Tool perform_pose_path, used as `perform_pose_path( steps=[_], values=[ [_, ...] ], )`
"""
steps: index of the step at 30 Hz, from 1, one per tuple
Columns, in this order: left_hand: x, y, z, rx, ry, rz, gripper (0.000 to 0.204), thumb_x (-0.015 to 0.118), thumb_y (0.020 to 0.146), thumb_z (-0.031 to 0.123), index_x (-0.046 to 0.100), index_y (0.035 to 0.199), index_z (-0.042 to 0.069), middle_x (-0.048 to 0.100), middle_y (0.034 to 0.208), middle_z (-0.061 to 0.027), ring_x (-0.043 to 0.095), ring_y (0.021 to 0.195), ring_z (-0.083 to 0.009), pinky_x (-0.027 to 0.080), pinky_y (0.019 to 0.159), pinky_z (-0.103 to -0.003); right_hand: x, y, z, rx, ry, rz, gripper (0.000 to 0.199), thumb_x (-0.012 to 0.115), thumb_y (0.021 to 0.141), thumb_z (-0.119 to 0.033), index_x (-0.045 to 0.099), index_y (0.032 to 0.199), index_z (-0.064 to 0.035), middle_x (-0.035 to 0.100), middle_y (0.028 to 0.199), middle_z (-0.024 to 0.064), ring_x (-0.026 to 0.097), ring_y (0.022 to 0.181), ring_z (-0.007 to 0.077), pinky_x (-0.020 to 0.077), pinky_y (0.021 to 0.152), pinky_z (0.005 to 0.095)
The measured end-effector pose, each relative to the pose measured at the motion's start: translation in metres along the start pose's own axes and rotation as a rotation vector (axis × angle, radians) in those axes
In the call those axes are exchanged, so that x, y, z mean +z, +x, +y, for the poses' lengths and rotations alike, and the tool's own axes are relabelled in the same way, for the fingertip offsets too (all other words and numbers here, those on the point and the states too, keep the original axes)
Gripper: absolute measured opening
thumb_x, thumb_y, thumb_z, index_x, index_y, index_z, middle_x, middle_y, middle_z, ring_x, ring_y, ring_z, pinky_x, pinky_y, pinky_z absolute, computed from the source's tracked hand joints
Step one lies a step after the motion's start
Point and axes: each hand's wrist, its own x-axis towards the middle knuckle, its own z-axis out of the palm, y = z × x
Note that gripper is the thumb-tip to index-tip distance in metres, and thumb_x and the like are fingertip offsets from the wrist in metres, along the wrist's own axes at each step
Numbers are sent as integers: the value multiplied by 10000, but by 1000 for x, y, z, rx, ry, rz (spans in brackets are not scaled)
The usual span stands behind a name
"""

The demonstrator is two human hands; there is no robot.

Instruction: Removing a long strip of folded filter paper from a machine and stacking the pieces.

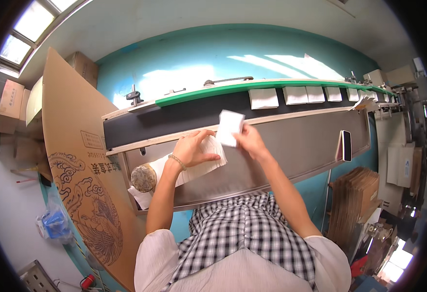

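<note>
A long row of folded white paper tissues (201, 170) lies on the metal tray (291, 148) in front of me. My left hand (190, 148) spans the right end of the row, its thumb and fingers on either side of the paper. Between the thumb and fingers of my right hand (252, 141) is a small folded tissue stack (229, 125), raised above the tray and slightly blurred. At the row's left end sits a round, mottled cylinder (144, 178). Beyond the tray, several white tissue stacks (263, 99) rest spaced out on a black conveyor belt (174, 121).
A green rail (203, 93) runs along the belt's far side. The phone (346, 145) is at the tray's right end. On my left stands a tall cardboard sheet (84, 194); flattened cardboard (352, 199) is piled at the right. A blue plastic-wrapped bundle (56, 224) is at the lower left.
</note>
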Motion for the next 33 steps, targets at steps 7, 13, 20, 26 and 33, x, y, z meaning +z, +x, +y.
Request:
perform_pose_path(
  steps=[7, 13, 20, 26, 33],
  values=[
    [-5, 0, -3, -34, -59, 5, 759, 860, 666, 524, 598, 1268, 145, 654, 1232, -158, 633, 1128, -361, 502, 973, -433, 47, -30, -2, -185, -275, 0, 400, 696, 957, -377, 652, 1150, -29, 680, 896, 61, 638, 788, 121, 532, 711, 276],
    [-6, -13, -7, 28, 15, 66, 849, 895, 618, 502, 575, 1321, 151, 631, 1292, -166, 608, 1182, -368, 495, 994, -438, 43, -34, -10, 184, 255, -9, 416, 701, 953, -346, 638, 1197, -15, 687, 999, 58, 645, 898, 134, 535, 722, 300],
    [-7, -10, -9, -35, -26, 1, 804, 867, 631, 554, 581, 1267, 154, 634, 1257, -154, 618, 1153, -343, 483, 993, -445, 14, 12, -17, 33, 339, 161, 347, 651, 985, -216, 544, 1176, 53, 693, 981, 96, 695, 844, 162, 576, 715, 261],
    [-6, -14, -15, -34, -37, 33, 794, 878, 638, 526, 582, 1272, 151, 643, 1235, -161, 620, 1141, -358, 499, 966, -442, 67, -27, 5, -163, -233, -73, 423, 693, 960, -361, 653, 1181, -3, 682, 964, 40, 619, 801, 107, 510, 698, 271],
    [-13, -28, -17, -45, 24, 51, 759, 877, 664, 482, 583, 1281, 153, 644, 1228, -156, 625, 1126, -361, 509, 947, -435, 47, -32, -2, 37, -166, -100, 332, 654, 986, -226, 620, 1220, 7, 676, 1034, 49, 627, 883, 101, 507, 723, 252]
  ],
)
